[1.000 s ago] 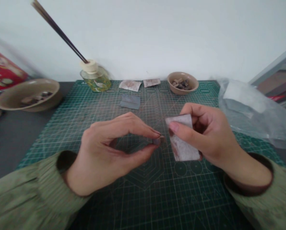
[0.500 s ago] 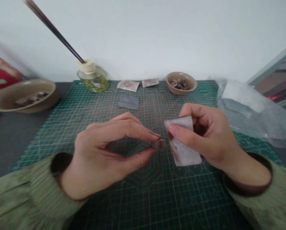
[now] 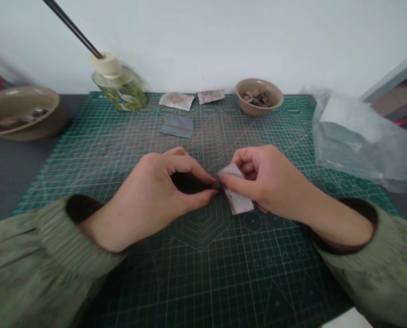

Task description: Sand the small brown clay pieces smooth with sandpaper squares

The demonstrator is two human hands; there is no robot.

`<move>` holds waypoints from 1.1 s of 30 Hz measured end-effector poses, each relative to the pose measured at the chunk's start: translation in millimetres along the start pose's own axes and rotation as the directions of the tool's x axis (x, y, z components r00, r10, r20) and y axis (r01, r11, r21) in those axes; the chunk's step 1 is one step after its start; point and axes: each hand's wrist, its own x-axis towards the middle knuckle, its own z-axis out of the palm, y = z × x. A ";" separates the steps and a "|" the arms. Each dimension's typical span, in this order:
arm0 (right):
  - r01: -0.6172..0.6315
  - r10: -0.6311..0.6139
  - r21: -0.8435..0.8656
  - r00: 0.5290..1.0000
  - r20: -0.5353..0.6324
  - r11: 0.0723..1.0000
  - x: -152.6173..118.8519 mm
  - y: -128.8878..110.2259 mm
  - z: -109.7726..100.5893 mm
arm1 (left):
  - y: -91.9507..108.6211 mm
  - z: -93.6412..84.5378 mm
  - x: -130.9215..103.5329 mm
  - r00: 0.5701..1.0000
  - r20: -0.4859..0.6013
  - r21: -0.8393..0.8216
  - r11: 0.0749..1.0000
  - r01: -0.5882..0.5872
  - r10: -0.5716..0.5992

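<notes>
Over the green cutting mat (image 3: 203, 282), my left hand (image 3: 162, 191) pinches a small dark piece (image 3: 216, 185) between thumb and fingertips. My right hand (image 3: 268, 182) grips a whitish sheet with brown stains (image 3: 239, 202), its thumb on top and the fingers behind. The sheet's upper left part touches or nearly touches the small piece. Fingertips cover most of that piece, so its shape is hard to tell.
Behind the hands lie a grey sheet (image 3: 178, 126), two stained whitish sheets (image 3: 176, 100) (image 3: 211, 96) and a small bowl of pieces (image 3: 258, 108). A reed diffuser (image 3: 121, 89) and larger bowl (image 3: 29, 127) stand left. A plastic bag (image 3: 367, 150) lies right.
My right hand has moved left with the stained sheet, bringing it to the small piece in my left hand. The view has tilted down, so background objects sit higher.
</notes>
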 end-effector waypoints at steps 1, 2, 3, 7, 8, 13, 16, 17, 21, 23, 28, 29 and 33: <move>0.011 -0.011 -0.020 1.000 -0.010 1.000 0.7 0.5 1.1 | -0.1 0.1 0.3 1.000 0.000 0.001 1.000 0.007 -0.007; 0.024 -0.025 -0.034 1.000 -0.017 0.999 1.2 1.1 2.1 | -0.2 0.3 0.6 1.000 -0.001 0.002 1.000 0.011 -0.011; 0.039 -0.040 -0.045 0.999 -0.021 0.998 1.6 1.7 3.0 | -0.3 0.4 0.9 1.000 0.000 0.003 1.000 0.015 -0.015; 0.084 -0.088 -0.104 0.995 -0.042 0.991 1.7 3.4 4.6 | 0.6 0.1 1.4 1.000 -0.001 -0.002 1.000 0.027 -0.027; 0.093 -0.100 -0.125 0.993 -0.055 0.988 1.4 3.6 4.7 | 1.1 0.0 1.4 1.000 -0.003 -0.001 1.000 0.026 -0.026; 0.136 -0.143 -0.147 0.989 -0.038 0.980 0.0 3.3 5.2 | 3.7 0.2 1.5 1.000 0.002 0.024 1.000 0.014 -0.014; 0.115 -0.129 -0.171 0.989 -0.072 0.978 -0.2 2.8 6.2 | 4.8 1.1 1.5 1.000 -0.012 0.020 0.999 0.025 -0.025; 0.111 -0.127 -0.177 0.989 -0.079 0.978 -0.2 2.7 6.6 | 5.1 1.3 1.4 0.999 -0.016 0.023 0.999 0.030 -0.030; 0.097 -0.108 -0.153 0.992 -0.066 0.984 -0.6 3.5 7.2 | 6.0 1.6 0.7 0.999 -0.027 0.042 0.998 0.040 -0.039; 0.086 -0.096 -0.140 0.993 -0.070 0.986 -0.7 4.1 7.1 | 6.4 1.5 0.3 0.999 -0.039 0.045 0.998 0.040 -0.038; 0.096 -0.103 -0.137 0.994 -0.046 0.986 -1.1 3.6 5.7 | 8.2 1.1 -0.1 0.998 -0.027 0.045 0.998 0.050 -0.049; 0.102 -0.110 -0.147 0.993 -0.050 0.984 -1.3 3.2 5.5 | 8.5 1.1 -0.1 0.998 -0.025 0.043 0.998 0.050 -0.049; 0.113 -0.118 -0.145 0.993 -0.023 0.983 -0.9 1.6 5.8 | 7.8 1.0 0.0 0.999 -0.020 0.039 0.998 0.050 -0.050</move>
